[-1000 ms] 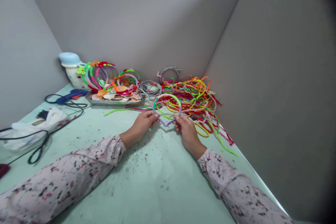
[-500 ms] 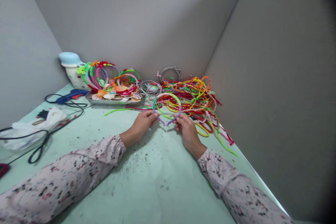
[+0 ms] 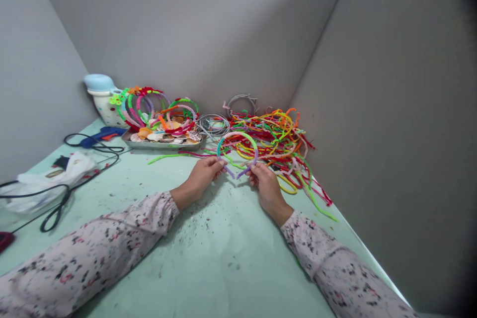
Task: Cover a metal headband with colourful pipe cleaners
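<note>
Between my two hands is a headband (image 3: 238, 133) wrapped in fuzzy pipe cleaner, coloured teal, pink, green and purple. Its arch points away from me, and its two purple ends nearly meet on my side. My left hand (image 3: 203, 175) pinches the left arm of the band near its end. On the other side, my right hand (image 3: 266, 186) pinches the right arm with thumb and fingers. Behind and to the right of the headband lies a tangled heap of pipe cleaners (image 3: 276, 129) in red, yellow, green and pink.
A metal tray (image 3: 164, 146) holds shells and several colourful headbands (image 3: 149, 104). Coiled grey wire (image 3: 214, 124) lies beside it. To the left are a blue glue gun (image 3: 100, 136), black cable (image 3: 67, 191), a plastic bag (image 3: 37, 184) and a white blue-lidded container (image 3: 106, 104). Grey walls border the table (image 3: 223, 268).
</note>
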`<state>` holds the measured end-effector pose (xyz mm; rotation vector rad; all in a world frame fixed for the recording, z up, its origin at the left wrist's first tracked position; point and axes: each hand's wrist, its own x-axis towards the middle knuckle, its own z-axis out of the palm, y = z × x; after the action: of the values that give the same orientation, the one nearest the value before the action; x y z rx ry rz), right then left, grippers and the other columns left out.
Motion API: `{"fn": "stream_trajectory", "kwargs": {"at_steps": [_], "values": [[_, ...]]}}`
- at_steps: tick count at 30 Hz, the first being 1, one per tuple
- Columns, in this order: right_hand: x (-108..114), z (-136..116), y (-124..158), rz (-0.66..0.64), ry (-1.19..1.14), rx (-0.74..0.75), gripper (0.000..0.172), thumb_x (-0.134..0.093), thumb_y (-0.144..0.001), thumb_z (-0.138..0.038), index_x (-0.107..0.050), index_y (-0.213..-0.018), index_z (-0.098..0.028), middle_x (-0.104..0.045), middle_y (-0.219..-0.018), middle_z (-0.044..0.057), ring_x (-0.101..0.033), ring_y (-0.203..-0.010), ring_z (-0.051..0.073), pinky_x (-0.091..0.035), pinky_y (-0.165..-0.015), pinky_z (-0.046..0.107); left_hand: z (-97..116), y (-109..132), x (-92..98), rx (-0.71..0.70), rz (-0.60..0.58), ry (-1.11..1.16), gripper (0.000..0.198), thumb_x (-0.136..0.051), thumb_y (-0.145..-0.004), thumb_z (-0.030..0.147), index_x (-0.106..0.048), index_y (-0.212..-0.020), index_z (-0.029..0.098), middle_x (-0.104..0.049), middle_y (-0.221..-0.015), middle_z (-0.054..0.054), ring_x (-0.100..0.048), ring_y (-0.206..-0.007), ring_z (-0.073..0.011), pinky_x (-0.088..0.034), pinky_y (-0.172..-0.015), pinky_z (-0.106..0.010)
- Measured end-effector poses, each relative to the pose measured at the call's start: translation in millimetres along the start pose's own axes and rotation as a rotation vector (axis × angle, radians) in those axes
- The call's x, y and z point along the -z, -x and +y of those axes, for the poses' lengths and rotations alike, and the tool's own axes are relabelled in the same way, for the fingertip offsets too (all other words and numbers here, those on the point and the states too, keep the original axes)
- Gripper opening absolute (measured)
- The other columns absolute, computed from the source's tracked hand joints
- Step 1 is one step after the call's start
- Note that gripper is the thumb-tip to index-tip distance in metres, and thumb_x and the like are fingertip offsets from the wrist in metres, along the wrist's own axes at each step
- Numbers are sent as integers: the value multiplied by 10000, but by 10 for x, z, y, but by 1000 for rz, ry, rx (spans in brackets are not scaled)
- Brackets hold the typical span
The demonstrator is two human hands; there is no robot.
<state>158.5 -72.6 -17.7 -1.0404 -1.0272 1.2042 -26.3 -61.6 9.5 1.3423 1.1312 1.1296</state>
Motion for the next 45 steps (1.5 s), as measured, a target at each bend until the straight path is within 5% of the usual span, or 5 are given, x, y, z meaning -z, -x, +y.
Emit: {"fn": "stream_trajectory", "kwargs": {"at_steps": [45], "values": [[-20, -31, 9, 20, 27, -26, 144, -599, -715, -322, -614, -777, -194, -601, -655, -18, -470, -546, 91, -337, -476, 213, -25, -9, 4, -17, -9, -19, 251, -607, -772, 389, -607, -723, 143, -551, -615, 15, -405, -522, -94, -316, -501, -229]]}}
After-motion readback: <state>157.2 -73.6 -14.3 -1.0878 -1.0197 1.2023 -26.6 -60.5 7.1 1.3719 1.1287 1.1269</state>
